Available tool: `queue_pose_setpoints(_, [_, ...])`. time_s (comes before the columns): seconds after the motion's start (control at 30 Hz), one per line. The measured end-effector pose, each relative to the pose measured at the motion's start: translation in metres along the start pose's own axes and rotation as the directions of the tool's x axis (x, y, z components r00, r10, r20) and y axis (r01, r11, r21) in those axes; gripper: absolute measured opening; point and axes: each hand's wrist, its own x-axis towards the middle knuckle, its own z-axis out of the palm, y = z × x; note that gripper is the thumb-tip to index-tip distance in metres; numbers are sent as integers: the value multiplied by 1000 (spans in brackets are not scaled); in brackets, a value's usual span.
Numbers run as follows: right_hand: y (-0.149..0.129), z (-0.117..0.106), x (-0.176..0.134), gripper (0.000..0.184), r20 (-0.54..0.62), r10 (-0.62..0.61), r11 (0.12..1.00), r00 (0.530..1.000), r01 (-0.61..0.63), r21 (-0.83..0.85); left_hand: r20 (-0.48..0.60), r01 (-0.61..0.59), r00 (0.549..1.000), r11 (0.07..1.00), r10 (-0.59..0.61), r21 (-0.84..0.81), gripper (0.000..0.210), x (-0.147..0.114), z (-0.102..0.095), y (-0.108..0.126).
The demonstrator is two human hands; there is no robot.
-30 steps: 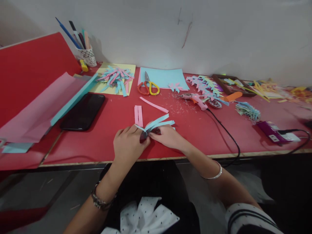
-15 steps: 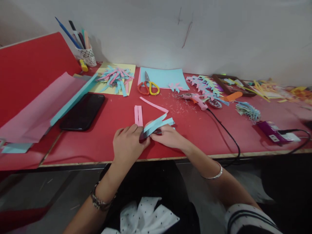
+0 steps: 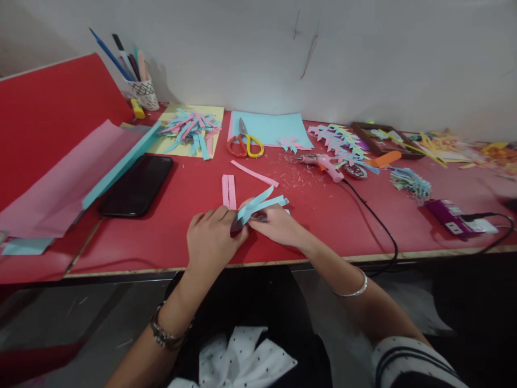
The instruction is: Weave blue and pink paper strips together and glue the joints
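Between my hands are light-blue paper strips (image 3: pixel 258 205), spread into a narrow V that opens to the right. My left hand (image 3: pixel 212 231) is closed, pinching their joined end at the left. My right hand (image 3: pixel 277 223) curls around dark-handled scissors (image 3: pixel 259 216), mostly hidden by the fingers and the paper. A dark blade-like part shows beside my left fingertips. Just beyond my left hand, two pink paper strips (image 3: pixel 228 191) lie side by side. A longer pink strip (image 3: pixel 254 173) lies slantwise farther back.
Red-and-yellow-handled scissors (image 3: pixel 245 145) lie by blue sheets (image 3: pixel 274 126). Cut strips (image 3: pixel 194 129) are heaped on yellow paper. A phone (image 3: pixel 137 186) and pink sheet (image 3: pixel 60 183) are left. The glue gun (image 3: pixel 323 164) trails its cord right, toward a purple power adapter (image 3: pixel 454 218).
The free ends of the blue strips have shifted slightly, the upper one tipping a little to the left. Both hands stay nearly in place.
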Motion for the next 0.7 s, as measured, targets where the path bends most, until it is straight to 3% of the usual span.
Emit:
queue_pose_setpoints(0.13, [0,0,1,13,-67,19,999,998,-21,-26,10,4,1000,1000,-4,7,19,0,0,-1])
queue_pose_setpoints(0.27, [-2,0,2,20,-41,-72,994,997,75,85,7,3,1000,1000,-3,7,20,1,0,-1])
queue_pose_setpoints(0.47, [-6,-6,2,30,27,-129,991,991,128,34,-47,12,999,999,-10,49,26,0,0,-2])
queue_pose_setpoints(0.6, [-3,-18,-3,24,-33,-79,976,996,70,-204,-71,7,997,998,-3,56,30,-1,2,-2])
queue_pose_setpoints(0.7, [4,-26,-10,26,-53,2,877,999,-27,-479,-65,5,998,998,-1,59,32,-2,3,-2])
